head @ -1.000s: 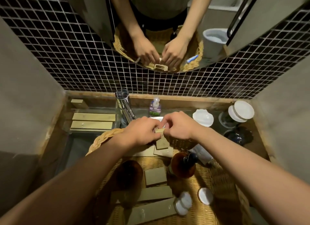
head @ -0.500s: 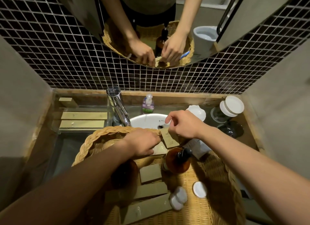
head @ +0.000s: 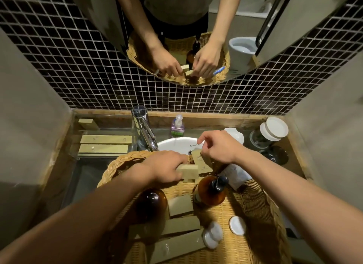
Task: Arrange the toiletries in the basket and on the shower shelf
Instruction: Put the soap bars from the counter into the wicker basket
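We were sorting small boxes at the far rim of the basket (head: pixel 125 161), which sat over the sink. Our left hand (head: pixel 167 169) gripped 1 box (head: pixel 187 171), long axis lying across, left to right. Our right hand (head: pixel 218 147) pinched a flat box (head: pixel 199 159), tilted, long axis running toward the far rim. Next, we judged, each needed laying flat beside the pump bottle (head: pixel 212 191).

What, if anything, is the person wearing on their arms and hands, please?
Nothing shows: the left hand and right hand are bare, with no gloves, rings or watch visible. Both forearms are uncovered to the frame's edge, with no sleeves in view.
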`<state>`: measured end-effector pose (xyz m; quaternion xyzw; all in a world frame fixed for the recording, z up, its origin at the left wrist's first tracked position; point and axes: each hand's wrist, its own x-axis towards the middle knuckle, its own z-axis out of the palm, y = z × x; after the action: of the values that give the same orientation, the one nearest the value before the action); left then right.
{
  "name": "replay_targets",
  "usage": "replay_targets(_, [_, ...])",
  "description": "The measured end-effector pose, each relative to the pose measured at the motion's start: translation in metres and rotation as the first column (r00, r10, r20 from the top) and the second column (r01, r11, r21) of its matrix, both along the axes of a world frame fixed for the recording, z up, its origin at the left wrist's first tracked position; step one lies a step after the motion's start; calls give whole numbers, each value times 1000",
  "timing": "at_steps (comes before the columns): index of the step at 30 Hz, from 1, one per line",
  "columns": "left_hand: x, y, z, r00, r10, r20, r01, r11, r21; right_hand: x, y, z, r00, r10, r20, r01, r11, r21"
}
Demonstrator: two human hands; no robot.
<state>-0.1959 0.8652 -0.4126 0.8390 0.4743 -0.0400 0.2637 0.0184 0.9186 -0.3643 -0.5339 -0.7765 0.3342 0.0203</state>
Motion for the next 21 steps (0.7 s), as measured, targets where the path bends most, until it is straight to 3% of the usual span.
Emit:
replay_targets(2, [-8,5,21,983,156,91,-156,988,-10,-3,3,10,999,-26,-27,26,1000,12])
replay_targets(5, [-23,11,51,886,373,276,-352,928,-123,-11,8,29,996,-40,-83,41,999,19])
replay_targets(13, [-68,-3,116,643,611,461,-585,781,-218,-42,18,84,976,41,-215,-15,993,120])
replay_targets(15, [-77,-9,130,606,626,490,-633,753,-178,-49,20,92,970,71,-233,-41,991,131])
replay_targets(21, [-101,-29,154,627,634,452,-723,691,33,-81,20,108,939,145,-313,-88,978,189])
